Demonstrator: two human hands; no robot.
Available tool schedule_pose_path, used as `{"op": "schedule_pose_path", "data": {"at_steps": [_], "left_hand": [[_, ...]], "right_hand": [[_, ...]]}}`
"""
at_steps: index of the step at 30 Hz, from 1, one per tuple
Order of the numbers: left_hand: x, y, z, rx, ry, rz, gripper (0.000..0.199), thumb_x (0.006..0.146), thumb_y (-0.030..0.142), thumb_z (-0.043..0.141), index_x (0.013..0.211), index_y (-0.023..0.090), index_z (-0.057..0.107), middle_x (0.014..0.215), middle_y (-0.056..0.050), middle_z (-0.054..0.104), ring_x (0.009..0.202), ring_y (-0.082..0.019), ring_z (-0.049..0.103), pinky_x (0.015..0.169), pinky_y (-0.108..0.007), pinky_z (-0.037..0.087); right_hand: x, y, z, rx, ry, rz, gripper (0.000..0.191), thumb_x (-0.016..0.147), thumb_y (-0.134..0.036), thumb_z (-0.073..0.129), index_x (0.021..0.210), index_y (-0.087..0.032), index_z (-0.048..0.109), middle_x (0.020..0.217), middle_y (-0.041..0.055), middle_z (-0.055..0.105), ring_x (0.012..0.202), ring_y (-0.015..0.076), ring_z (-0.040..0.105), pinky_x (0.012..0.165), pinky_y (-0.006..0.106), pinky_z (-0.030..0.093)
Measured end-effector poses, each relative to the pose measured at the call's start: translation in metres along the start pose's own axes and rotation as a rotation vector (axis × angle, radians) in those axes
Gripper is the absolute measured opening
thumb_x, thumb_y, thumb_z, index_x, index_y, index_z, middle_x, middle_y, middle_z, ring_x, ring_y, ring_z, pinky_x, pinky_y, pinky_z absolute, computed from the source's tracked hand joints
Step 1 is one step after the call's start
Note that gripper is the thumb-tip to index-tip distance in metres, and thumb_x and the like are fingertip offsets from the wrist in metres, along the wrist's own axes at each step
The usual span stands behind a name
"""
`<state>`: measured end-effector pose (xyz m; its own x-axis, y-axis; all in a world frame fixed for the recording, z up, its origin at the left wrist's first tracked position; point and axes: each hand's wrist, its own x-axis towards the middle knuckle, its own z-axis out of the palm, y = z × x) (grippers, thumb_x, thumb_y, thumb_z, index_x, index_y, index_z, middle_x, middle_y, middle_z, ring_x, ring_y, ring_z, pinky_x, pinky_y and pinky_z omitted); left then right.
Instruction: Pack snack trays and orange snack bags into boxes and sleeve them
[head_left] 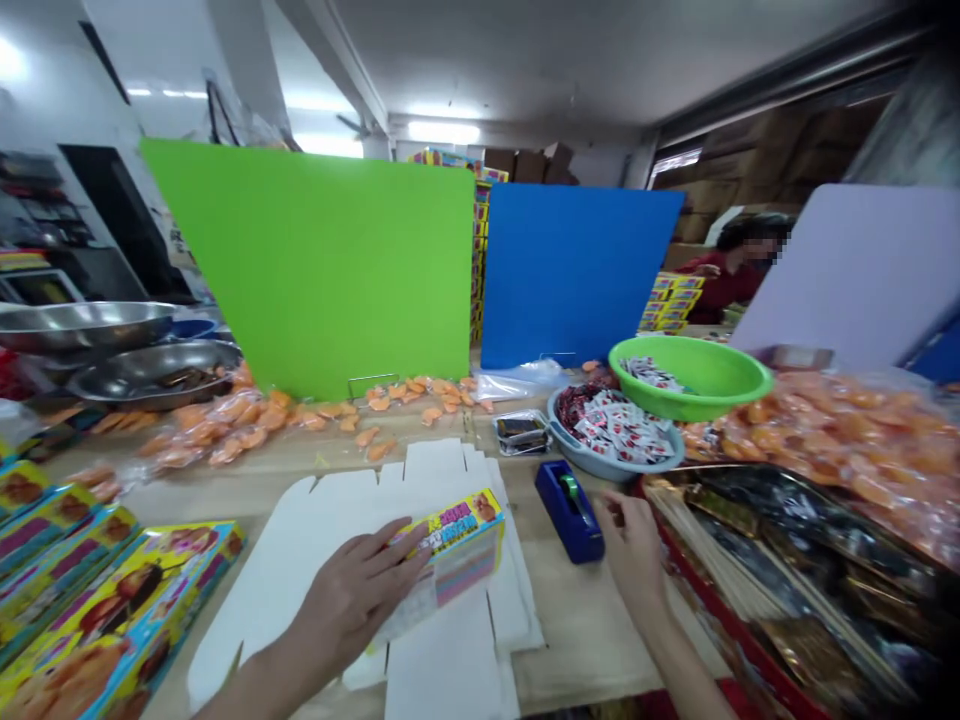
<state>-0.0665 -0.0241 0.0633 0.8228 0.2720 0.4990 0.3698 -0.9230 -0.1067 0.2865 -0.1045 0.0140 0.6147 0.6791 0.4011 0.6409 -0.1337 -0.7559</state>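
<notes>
In the left hand [352, 590], a printed carton [457, 545] bears blurred lettering

At 12 o'clock a flat card blank [420, 590] lies on the wooden table [585, 620], with printed boxes [97, 600] at 9, a tape dispenser [570, 512] at 1, a skewer tray [712, 600] at 3

Printed box [457, 548] atop white cardboard blank [442, 665]
</notes>
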Motion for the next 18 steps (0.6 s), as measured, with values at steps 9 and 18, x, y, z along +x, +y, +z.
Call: {"op": "schedule_pose_path", "data": {"at_steps": [9, 18], "left_hand": [[0.002, 0.006, 0.005, -0.044, 0.059, -0.082, 0.036, 0.089, 0.027, 0.046, 0.124, 0.029, 0.05, 0.126, 0.002, 0.054, 0.121, -0.017, 0.046, 0.083, -0.025, 0.05], [-0.002, 0.006, 0.01, -0.06, 0.062, -0.117, 0.036, 0.089, 0.027, 0.044, 0.125, 0.03, 0.049, 0.126, 0.0, 0.055, 0.122, -0.017, 0.045, 0.085, -0.025, 0.049]], "right_hand": [[0.023, 0.038, 0.001, 0.046, -0.243, 0.323, 0.02, 0.058, -0.036, 0.061, 0.05, -0.018, 0.061, 0.049, 0.0019, 0.057, 0.052, 0.0178, 0.053, 0.051, 0.028, 0.038], [0.031, 0.019, 0.0, 0.146, -0.255, 0.472, 0.015, 0.046, -0.028, 0.07, 0.047, -0.016, 0.059, 0.047, 0.0006, 0.057, 0.052, 0.0161, 0.051, 0.053, 0.027, 0.036]]}}
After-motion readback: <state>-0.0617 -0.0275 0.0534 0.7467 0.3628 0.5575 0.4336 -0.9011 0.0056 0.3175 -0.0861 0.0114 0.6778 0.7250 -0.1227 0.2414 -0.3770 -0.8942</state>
